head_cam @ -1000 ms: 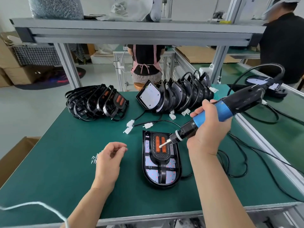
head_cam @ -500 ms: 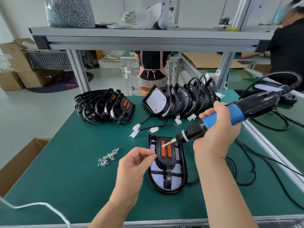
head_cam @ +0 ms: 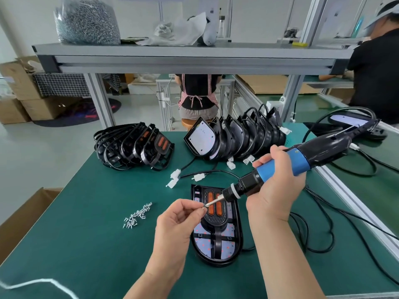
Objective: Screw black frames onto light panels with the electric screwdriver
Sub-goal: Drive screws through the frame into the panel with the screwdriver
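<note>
Left hand (head_cam: 179,219): yours, thumb and forefinger pinching one small screw (head_cam: 203,207), held at the bit tip above the panel's upper left
Right hand (head_cam: 274,190): fingers wrapped round the electric screwdriver (head_cam: 323,148) at its blue collar; tool slanted, bit pointing down-left
Light panel (head_cam: 228,247): flat on the green table (head_cam: 86,244), rounded end toward you, between your forearms
Black frame (head_cam: 217,221): seated on that panel, two orange strips in its middle
Loose screws (head_cam: 138,214): small heap left of the panel
Spare frames (head_cam: 133,145): stacked far left
Further panels (head_cam: 233,137): leaning row at the far edge, cables trailing
</note>
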